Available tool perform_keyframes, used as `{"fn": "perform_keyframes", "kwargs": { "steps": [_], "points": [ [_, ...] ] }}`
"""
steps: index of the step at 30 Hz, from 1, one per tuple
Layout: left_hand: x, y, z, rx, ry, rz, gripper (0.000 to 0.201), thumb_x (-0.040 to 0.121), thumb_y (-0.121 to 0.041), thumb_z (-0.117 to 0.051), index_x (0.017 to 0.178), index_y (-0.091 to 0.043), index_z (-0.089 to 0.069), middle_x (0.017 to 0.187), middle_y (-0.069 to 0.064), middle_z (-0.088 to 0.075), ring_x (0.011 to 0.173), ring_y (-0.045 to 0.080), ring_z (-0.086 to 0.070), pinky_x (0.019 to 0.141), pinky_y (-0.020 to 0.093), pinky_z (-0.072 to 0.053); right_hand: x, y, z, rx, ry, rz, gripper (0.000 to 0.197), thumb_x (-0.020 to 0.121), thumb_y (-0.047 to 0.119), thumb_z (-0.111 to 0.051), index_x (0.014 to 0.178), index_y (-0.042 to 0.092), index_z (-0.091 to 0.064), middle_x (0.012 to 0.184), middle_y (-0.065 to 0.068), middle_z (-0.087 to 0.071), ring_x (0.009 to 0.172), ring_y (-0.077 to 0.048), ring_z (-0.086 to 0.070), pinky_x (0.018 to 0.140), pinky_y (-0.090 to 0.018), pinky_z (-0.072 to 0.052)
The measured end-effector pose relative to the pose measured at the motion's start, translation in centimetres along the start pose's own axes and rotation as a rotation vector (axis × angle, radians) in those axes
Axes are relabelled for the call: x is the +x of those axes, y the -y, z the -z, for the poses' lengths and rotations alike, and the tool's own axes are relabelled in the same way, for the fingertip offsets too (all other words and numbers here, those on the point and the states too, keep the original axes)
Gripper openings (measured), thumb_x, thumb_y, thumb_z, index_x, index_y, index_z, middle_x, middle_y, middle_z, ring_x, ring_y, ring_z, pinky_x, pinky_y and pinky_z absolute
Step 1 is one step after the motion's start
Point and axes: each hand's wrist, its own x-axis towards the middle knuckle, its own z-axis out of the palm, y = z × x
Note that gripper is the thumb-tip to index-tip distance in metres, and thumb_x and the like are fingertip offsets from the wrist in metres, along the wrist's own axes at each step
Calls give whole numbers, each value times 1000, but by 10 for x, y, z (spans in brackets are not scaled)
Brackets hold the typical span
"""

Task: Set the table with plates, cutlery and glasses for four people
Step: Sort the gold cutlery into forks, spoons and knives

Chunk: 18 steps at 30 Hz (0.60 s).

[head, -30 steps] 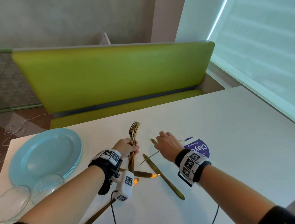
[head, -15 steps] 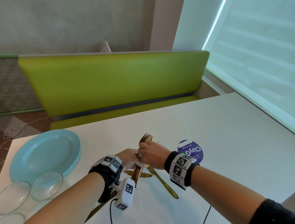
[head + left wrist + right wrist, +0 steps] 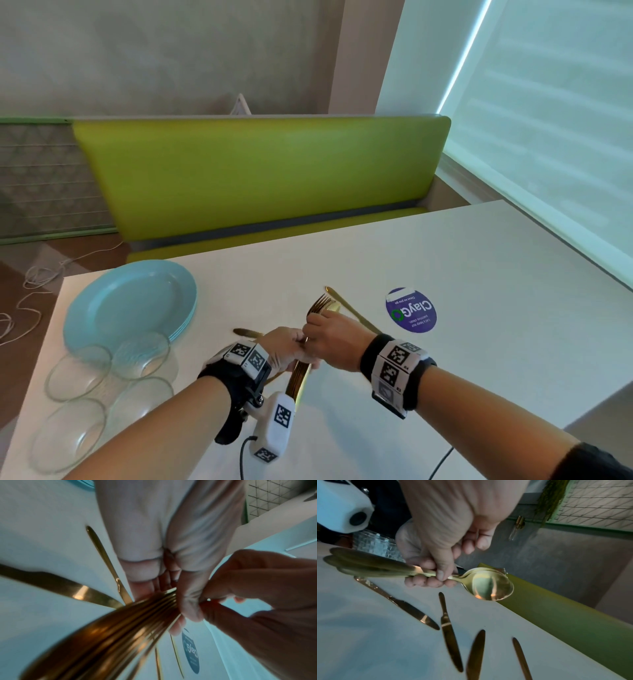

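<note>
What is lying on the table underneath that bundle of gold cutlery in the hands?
Gold knives lie loose on the white table beneath the bundle. The head view hides most of them behind both hands.

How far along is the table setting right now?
Early. Nothing is laid out: the blue plates sit stacked, the glasses clustered beside them. In hand: the left hand grips a bundle of gold forks and spoons, and the right hand pinches it. Knives lie loose on the table. All four settings remain.

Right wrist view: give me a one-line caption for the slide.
Both hands hold a bundle of gold cutlery, spoon bowl foremost, above four gold knives on the white table.
</note>
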Motion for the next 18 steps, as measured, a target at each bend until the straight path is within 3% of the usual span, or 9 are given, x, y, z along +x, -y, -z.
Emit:
{"fn": "perform_keyframes", "kwargs": {
  "steps": [2, 4, 6, 8, 11, 12, 15, 18],
  "points": [
    [-14, 11, 0, -5, 6, 7, 19, 75, 9, -66, 74, -9, -61, 57, 1, -68, 56, 12, -65, 66, 26, -53, -2, 20, 1, 26, -25, -64, 12, 55, 21, -74, 52, 26, -63, 56, 10, -57, 59, -11, -57, 51, -19, -47],
    [-29, 22, 1, 95, -6, -1, 16, 71, -1, -70, 71, -16, -65, 63, 0, -69, 70, 18, -64, 79, 33, -50, -5, 41, 2, 105, -61, -149, 14, 54, 19, -73, 50, 26, -61, 55, 10, -56, 57, -11, -56, 50, -18, -46],
    [-44, 39, 3, 225, -30, 8, 15, 71, -5, -71, 72, -19, -67, 67, -1, -67, 70, 16, -62, 66, 22, -48, -8, 65, 4, 209, -93, -242, 22, 47, 27, -83, 49, 26, -62, 55, 11, -56, 57, -11, -58, 51, -17, -46],
    [-66, 60, 8, 356, -64, 21, 14, 76, -8, -71, 86, -17, -69, 72, -3, -65, 67, 8, -61, 52, 9, -44, -13, 93, 6, 339, -79, -362, 30, 39, 40, -89, 49, 26, -64, 55, 13, -56, 56, -10, -60, 50, -14, -45],
    [-111, 95, 16, 587, -126, 34, 25, 77, -15, -72, 103, -17, -71, 71, -13, -60, 65, -3, -55, 52, -1, -40, -26, 135, 5, 437, -63, -517, 36, 35, 48, -91, 49, 28, -64, 50, 13, -54, 51, -9, -58, 43, -12, -41],
    [-126, 108, 20, 642, -142, 54, 29, 78, -17, -72, 107, -16, -71, 76, -11, -63, 71, -1, -58, 59, 0, -43, -30, 149, 7, 455, -42, -575, 37, 34, 49, -91, 48, 29, -63, 49, 13, -52, 50, -7, -57, 40, -11, -39],
    [-163, 146, 31, 765, -178, 134, 36, 80, -23, -71, 115, -16, -68, 112, 1, -69, 108, 13, -63, 89, 17, -45, -35, 183, 8, 504, -1, -717, 39, 30, 51, -91, 43, 31, -60, 45, 15, -50, 48, -3, -55, 37, -10, -33],
    [-188, 177, 43, 855, -234, 177, 35, 83, -23, -66, 118, -15, -66, 121, 5, -66, 115, 17, -60, 87, 19, -42, -36, 209, 10, 513, -31, -795, 34, 39, 46, -91, 44, 30, -61, 47, 16, -44, 53, -7, -60, 41, -5, -20]
  ]
}}
